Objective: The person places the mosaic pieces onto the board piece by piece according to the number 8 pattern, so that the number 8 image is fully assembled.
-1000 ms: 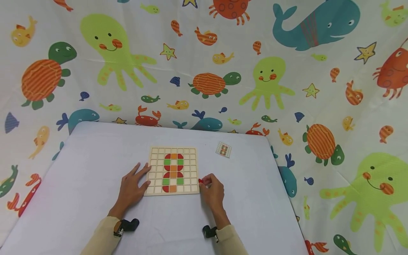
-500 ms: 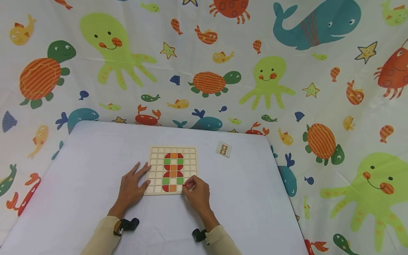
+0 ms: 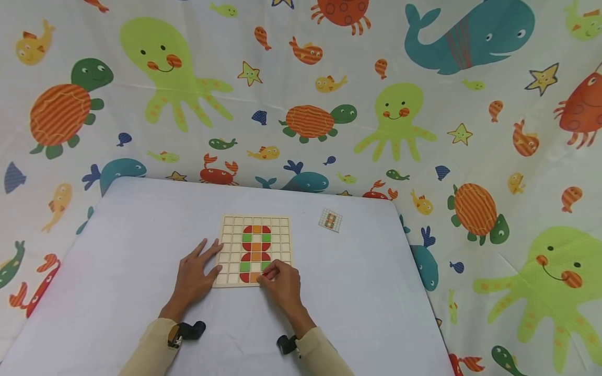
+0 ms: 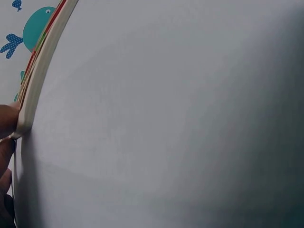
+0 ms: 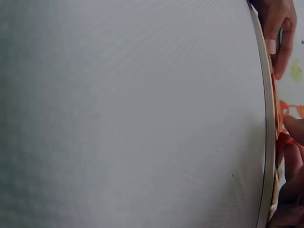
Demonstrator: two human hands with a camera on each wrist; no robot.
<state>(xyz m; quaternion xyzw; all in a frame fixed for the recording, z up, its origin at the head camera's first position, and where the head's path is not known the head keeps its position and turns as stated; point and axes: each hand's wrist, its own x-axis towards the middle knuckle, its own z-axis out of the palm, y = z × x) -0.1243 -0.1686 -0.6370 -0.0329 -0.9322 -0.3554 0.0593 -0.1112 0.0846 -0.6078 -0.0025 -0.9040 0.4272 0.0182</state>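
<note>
A square wooden grid board (image 3: 231, 240) lies on the table. Red, orange and green tiles (image 3: 256, 256) in its cells form a figure eight. My left hand (image 3: 195, 275) rests along the board's left edge, fingers spread, thumb touching the lower left corner; the left wrist view shows the thumb (image 4: 8, 121) against the rim. Over the lower middle of the board, my right hand (image 3: 283, 284) pinches a small red tile (image 5: 284, 140), seen best in the right wrist view. In the head view that hand covers the bottom right part of the figure.
A small pattern card (image 3: 331, 220) with a similar figure eight lies behind the board to the right. The white-covered table (image 3: 376, 292) ends at a curtain (image 3: 291, 78) printed with sea animals, behind and at the sides.
My right hand has moved left from beside the board's right edge to over its bottom row, carrying the red tile. My left hand stays at the board's left edge.
</note>
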